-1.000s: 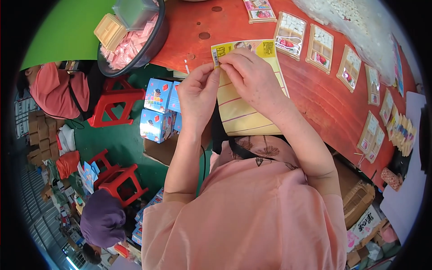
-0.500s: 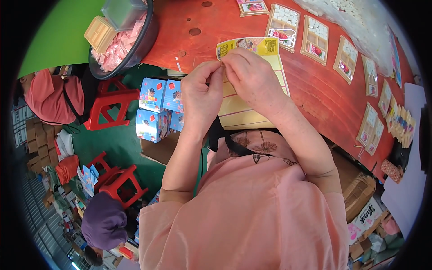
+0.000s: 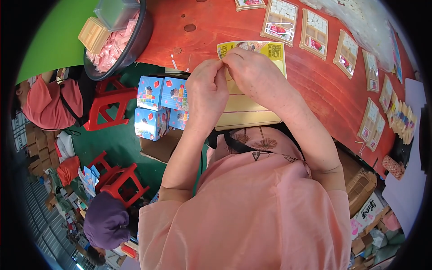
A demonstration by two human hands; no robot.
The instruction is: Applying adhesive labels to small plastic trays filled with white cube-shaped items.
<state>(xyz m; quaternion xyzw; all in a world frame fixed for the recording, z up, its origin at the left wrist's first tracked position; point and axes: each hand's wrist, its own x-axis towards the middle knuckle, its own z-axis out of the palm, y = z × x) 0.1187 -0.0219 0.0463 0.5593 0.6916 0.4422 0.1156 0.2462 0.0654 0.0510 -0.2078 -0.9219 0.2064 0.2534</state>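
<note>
A yellow printed sheet (image 3: 246, 111), ruled into strips by purplish lines, lies beneath my hands across the near edge of the red table. My left hand (image 3: 208, 92) is closed in a pinch at the sheet's upper left edge. Against it, my right hand (image 3: 257, 75) pinches too, its fingertips meeting the left ones. The sheet's edge runs into the fingers; anything smaller between the fingertips is hidden. Just left of my left hand, several blue printed boxes (image 3: 150, 92) are stacked.
Compartment trays (image 3: 314, 33) with white pieces line the far and right side of the red table (image 3: 315, 85). A dark tub (image 3: 141, 42) of pink packets stands far left. Red stools (image 3: 121, 184) and two other people (image 3: 105, 220) are at left.
The yellow sheet has turned slightly and now lies straighter under my hands. My hands keep their pinch, shifted slightly right in the picture. The whole view has shifted a little.
</note>
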